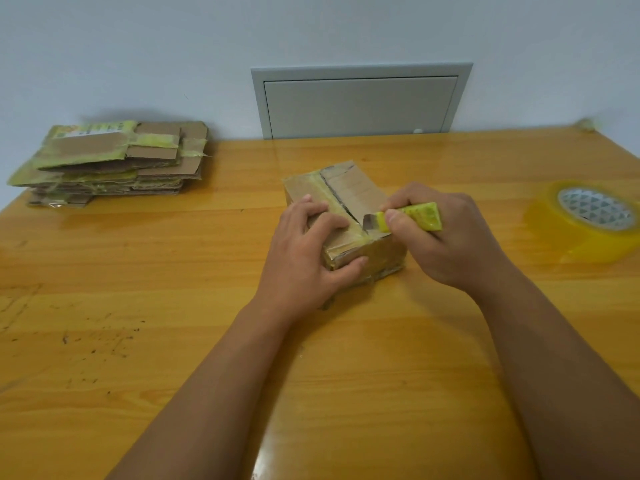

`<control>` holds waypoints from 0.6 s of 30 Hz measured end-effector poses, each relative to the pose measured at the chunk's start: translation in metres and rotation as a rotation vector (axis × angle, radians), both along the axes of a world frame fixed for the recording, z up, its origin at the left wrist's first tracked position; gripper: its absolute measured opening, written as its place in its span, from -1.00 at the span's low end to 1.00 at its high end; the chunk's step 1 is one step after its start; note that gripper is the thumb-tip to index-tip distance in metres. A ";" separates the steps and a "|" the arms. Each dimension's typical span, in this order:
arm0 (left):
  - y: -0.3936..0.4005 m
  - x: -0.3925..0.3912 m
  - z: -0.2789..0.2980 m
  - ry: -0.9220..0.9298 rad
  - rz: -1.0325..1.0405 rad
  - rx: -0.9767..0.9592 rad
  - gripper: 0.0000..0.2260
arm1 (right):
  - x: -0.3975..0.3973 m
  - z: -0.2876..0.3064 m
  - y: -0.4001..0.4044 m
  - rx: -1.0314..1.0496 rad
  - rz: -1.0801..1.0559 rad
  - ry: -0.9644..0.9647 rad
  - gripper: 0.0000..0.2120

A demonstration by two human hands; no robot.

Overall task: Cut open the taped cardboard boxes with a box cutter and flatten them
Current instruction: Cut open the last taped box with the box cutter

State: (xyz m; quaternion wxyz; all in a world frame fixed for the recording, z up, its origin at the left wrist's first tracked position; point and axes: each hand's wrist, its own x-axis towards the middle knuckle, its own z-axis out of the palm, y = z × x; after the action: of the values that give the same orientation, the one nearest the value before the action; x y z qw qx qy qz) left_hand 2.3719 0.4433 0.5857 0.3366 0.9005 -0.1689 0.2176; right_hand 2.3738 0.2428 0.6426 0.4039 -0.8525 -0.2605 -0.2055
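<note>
On the middle of the wooden table (173,341), seen from the head camera, sits a small taped cardboard box (349,206), its top seam running from far to near and already parted along most of its length, a dark slit showing between the two flaps. Yellowish tape (332,199) lies along the left side of that slit and wraps down over the near face.

The left hand (304,261) presses on the near left part of the box, fingers curled over the top flap and thumb clamped against the near face, so it grips the box itself. The right hand (446,237) is clenched around a yellow box cutter (412,216), thumb on the handle near the blade end. The short metal blade (370,223) points left and meets the near end of the seam, at the top near edge of the box.

Far left on the table lies a stack of flattened cardboard boxes (110,161), with strips of the same yellowish tape on them. At the right edge rests a roll of clear yellowish packing tape (585,220), well apart from the box. Behind the table, set in the pale wall, is a grey access panel (360,102).
</note>
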 end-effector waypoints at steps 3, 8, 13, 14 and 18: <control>0.000 0.000 0.000 0.002 -0.001 -0.004 -0.53 | 0.000 -0.001 0.000 -0.008 -0.025 -0.035 -0.82; 0.000 -0.001 0.000 -0.001 0.004 -0.013 -0.53 | 0.000 -0.002 0.002 -0.021 -0.026 -0.018 -0.81; -0.001 -0.001 0.000 -0.004 0.007 -0.012 -0.54 | -0.001 -0.002 0.005 -0.054 0.000 0.004 -0.82; -0.001 -0.001 0.000 -0.004 0.008 -0.017 -0.54 | -0.002 -0.001 0.004 -0.044 -0.006 -0.001 -0.82; -0.002 -0.001 0.001 -0.013 0.014 -0.014 -0.54 | -0.002 0.004 0.002 -0.025 0.003 0.007 -0.82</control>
State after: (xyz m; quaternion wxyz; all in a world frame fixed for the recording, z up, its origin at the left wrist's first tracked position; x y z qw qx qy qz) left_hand 2.3708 0.4413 0.5867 0.3402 0.8978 -0.1632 0.2272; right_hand 2.3718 0.2451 0.6468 0.3942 -0.8580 -0.2628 -0.1986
